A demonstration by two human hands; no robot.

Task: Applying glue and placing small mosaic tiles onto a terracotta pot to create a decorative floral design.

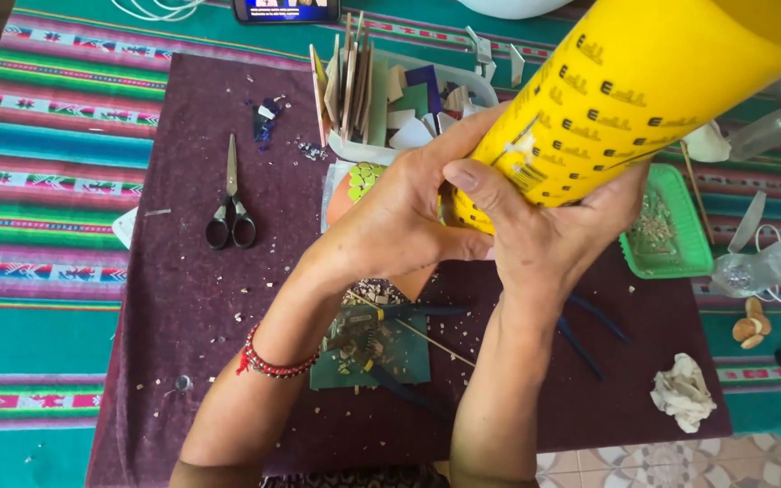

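Pliers and a stick lie just below the wrists, both hands, left and right, clasp the tilted yellow tube at its lower end, with scissors on open mat well left and a green tray just right.

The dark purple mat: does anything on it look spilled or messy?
Yes. Small pale crumbs are scattered over the dark purple mat, thickest on the green square tile below both hands. A crumpled white tissue lies near its right edge.

bare forearms, red beaded bracelet, left wrist
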